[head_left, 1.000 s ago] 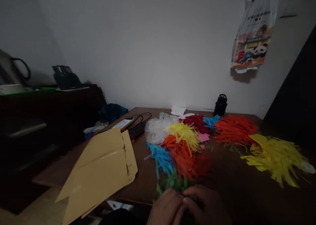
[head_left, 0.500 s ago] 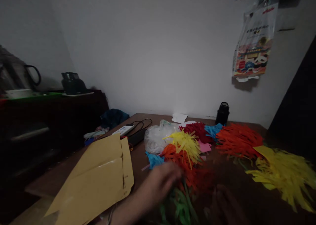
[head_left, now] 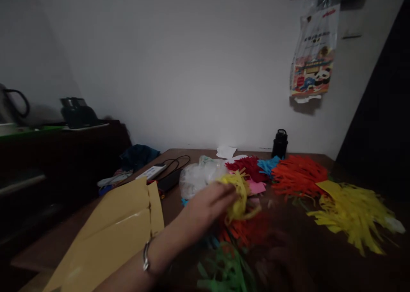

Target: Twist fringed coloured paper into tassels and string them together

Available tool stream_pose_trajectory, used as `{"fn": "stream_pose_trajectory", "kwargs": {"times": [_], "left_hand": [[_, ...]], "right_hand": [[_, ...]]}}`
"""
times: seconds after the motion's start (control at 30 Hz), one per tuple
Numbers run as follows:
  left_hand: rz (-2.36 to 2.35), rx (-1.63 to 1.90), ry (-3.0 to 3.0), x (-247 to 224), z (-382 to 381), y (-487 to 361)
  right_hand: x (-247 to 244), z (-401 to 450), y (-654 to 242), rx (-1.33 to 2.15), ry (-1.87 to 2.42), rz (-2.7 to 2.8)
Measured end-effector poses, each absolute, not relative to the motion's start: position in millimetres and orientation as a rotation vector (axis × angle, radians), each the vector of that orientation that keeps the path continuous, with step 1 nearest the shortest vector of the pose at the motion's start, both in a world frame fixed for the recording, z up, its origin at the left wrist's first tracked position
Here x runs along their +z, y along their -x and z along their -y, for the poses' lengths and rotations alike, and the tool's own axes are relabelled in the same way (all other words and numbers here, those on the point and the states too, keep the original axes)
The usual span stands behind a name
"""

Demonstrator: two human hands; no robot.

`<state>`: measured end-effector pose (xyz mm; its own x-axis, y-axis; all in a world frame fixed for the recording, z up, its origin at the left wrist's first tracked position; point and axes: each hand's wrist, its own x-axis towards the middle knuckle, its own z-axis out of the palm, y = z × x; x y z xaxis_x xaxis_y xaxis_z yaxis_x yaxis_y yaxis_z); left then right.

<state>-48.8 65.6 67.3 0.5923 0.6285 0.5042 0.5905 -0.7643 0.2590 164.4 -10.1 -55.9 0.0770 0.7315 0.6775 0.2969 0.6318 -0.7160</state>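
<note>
My left hand (head_left: 213,200), a bracelet on its wrist, reaches over the middle of the table with its fingers closed on a bundle of yellow paper strips (head_left: 239,198). Below it lie orange-red paper strips (head_left: 243,230), partly hidden by the hand. Green paper strips (head_left: 232,268) are nearest the front edge of the picture. My right hand (head_left: 277,253) is low in the view beside the orange-red strips, so dark and blurred that its fingers cannot be made out.
A yellow-brown paper envelope (head_left: 109,232) lies at left. Behind are a clear plastic bag (head_left: 198,176), dark red strips (head_left: 246,168), a black bottle (head_left: 280,143) and a white power strip (head_left: 151,171). Red-orange fringe (head_left: 299,174) and yellow fringe (head_left: 355,213) spread at right.
My left hand has moved up and away from the green strips to the yellow bundle and closed on it. The view has turned slightly right. My right hand stays low.
</note>
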Motion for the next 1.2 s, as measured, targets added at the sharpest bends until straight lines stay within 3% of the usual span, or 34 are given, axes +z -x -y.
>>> {"fn": "stream_pose_trajectory", "kwargs": {"times": [0.07, 0.13, 0.23, 0.33, 0.5, 0.73, 1.2], "left_hand": [[-0.808, 0.826, -2.744, 59, -31, 42], [-0.639, 0.972, -2.669, 40, -7, 34], [-0.769, 1.3, -2.1, 6, 9, 21], [-0.869, 1.221, -1.526, -16, 12, 9], [-0.898, 1.192, -1.094, -25, 13, 3], [-0.818, 1.064, -1.048, -30, 24, 4], [-0.805, 1.045, -1.178, -34, 25, 4]], "right_hand": [[-47, 13, -161, 0.344, 0.884, 1.562], [-41, 18, -157, 0.353, 0.871, 1.639], [-40, 25, -152, 0.382, 0.85, 1.723], [-46, 30, -151, 0.336, 0.822, 1.806], [-47, 36, -160, 0.239, 0.952, 1.741], [-30, 44, -152, 0.439, 1.087, 1.656], [-32, 44, -150, 0.479, 1.106, 1.633]]}}
